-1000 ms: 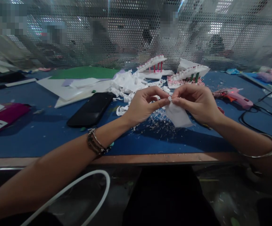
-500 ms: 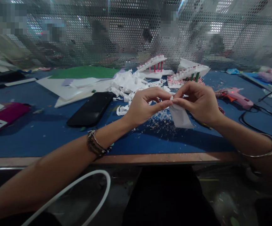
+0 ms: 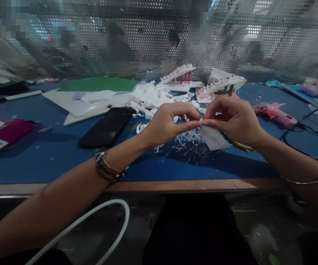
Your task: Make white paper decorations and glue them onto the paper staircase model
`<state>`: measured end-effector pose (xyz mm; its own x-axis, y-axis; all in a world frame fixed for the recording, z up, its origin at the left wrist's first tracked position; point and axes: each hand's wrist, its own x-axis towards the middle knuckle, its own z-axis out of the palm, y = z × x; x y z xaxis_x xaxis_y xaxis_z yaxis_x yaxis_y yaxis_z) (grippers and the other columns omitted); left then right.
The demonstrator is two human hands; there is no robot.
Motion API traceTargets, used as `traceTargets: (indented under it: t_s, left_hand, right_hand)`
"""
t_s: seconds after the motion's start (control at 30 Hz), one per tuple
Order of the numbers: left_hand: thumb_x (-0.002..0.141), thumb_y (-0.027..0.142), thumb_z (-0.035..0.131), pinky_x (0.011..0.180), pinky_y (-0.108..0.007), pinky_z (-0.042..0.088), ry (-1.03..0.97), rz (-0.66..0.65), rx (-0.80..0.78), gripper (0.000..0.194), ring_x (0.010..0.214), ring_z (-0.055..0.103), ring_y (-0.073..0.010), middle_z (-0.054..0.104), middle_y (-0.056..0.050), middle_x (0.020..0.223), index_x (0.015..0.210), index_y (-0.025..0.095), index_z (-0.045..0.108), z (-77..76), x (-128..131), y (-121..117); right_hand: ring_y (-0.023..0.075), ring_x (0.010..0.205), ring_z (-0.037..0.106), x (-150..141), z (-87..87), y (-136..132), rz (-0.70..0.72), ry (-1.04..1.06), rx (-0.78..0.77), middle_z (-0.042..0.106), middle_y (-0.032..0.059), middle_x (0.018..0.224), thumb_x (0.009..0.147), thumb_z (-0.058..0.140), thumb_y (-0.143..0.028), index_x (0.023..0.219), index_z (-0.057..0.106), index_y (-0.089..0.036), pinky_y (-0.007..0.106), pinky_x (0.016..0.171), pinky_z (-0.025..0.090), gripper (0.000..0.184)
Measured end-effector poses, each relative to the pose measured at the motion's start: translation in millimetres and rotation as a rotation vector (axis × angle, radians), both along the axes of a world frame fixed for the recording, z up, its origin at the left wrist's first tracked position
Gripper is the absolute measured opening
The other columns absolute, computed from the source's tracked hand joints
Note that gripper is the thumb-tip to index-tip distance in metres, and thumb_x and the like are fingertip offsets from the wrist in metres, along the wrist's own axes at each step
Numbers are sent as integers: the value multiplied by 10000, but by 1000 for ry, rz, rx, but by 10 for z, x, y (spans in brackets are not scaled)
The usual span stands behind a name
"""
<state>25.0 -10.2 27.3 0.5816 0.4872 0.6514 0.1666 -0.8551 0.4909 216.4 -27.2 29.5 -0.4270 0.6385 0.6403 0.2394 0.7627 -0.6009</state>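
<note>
A strip of white paper (image 3: 214,138) hangs from the fingertips of both hands, above the blue table. My left hand (image 3: 167,123) pinches the upper end of it between thumb and fingers. Close against it, my right hand (image 3: 232,119) pinches the same end, with the fingertips of the two hands almost touching. The bit of paper between the fingertips looks twisted or crumpled. Fine white paper scraps (image 3: 188,145) lie scattered on the table below. Behind the left hand rises a heap of torn white paper (image 3: 150,96).
A black phone (image 3: 106,127) lies left of the hands, a magenta case (image 3: 12,132) farther left. Two small stair models (image 3: 179,75) stand at the back. A pink glue gun (image 3: 279,114) with a black cable (image 3: 288,141) is at right. Green sheet (image 3: 98,84) lies behind.
The pinched paper end has dropped slightly, and the strip's loose end has swung a little to the right. My left forearm has shifted slightly left. Both hands keep their pinch.
</note>
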Motion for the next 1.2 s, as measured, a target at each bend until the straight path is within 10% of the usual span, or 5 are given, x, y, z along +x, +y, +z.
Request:
traceTargets:
  t_s: [0.73,1.2]
  left_hand:
    - [719,381,667,534,-177,460,-170,-7,-304,251,599,560,-73,623,-11,678,747,135,627,-124,42,74]
    - [740,411,641,564,-177,482,-171,7,-321,290,605,583,-72,626,-15,652,748,122,620,-156,60,98]
  right_hand:
    - [88,678,554,-11,-13,-18,-19,0,-26,568,-4,752,753,632,-289,886,545,-183,210,583,478,190]
    - [135,762,583,49,67,-57,-174,-339,472,644,19,796,841,518,-250,886,659,-242,271,680,460,149]
